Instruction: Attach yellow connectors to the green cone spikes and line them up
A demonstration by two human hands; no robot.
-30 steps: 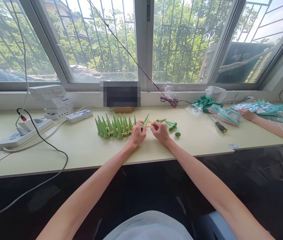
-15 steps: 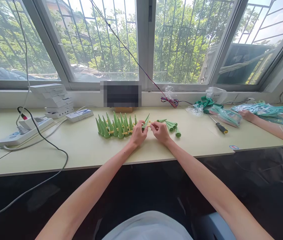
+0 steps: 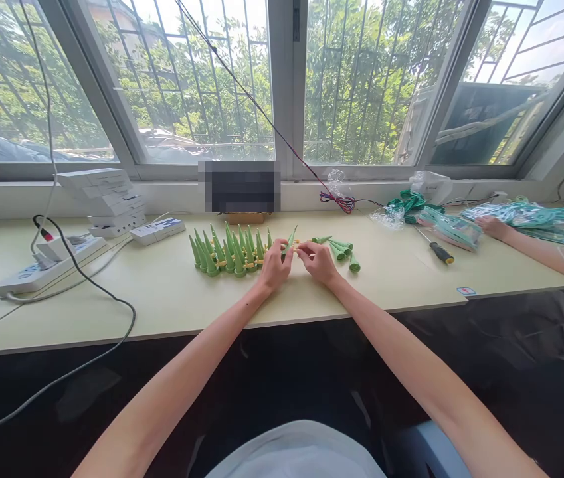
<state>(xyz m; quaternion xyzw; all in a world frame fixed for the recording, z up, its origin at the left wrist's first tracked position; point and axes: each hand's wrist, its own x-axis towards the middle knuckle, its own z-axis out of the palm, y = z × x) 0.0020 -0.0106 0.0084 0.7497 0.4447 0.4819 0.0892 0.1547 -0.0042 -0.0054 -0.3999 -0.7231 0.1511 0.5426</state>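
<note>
My left hand (image 3: 276,267) is closed around the lower part of a green cone (image 3: 292,236), whose tip points up and leans right. Close beside it, my right hand (image 3: 318,263) pinches at a small yellow piece (image 3: 296,245) by the cone; its exact form is too small to tell. Left of my hands, several green cones (image 3: 239,255) stand upright in a cluster with yellow bits between their bases. Several loose green cones (image 3: 340,249) lie on their sides just right of my right hand.
A screwdriver (image 3: 442,253) and bagged green cords (image 3: 451,228) lie to the right, near another person's hand (image 3: 493,227). At left are a power strip (image 3: 27,273), white boxes (image 3: 112,199) and a black cable (image 3: 112,297) over the table edge (image 3: 172,336).
The cone in my left hand has tilted slightly more upright. Both hands stay close together in nearly the same place.
</note>
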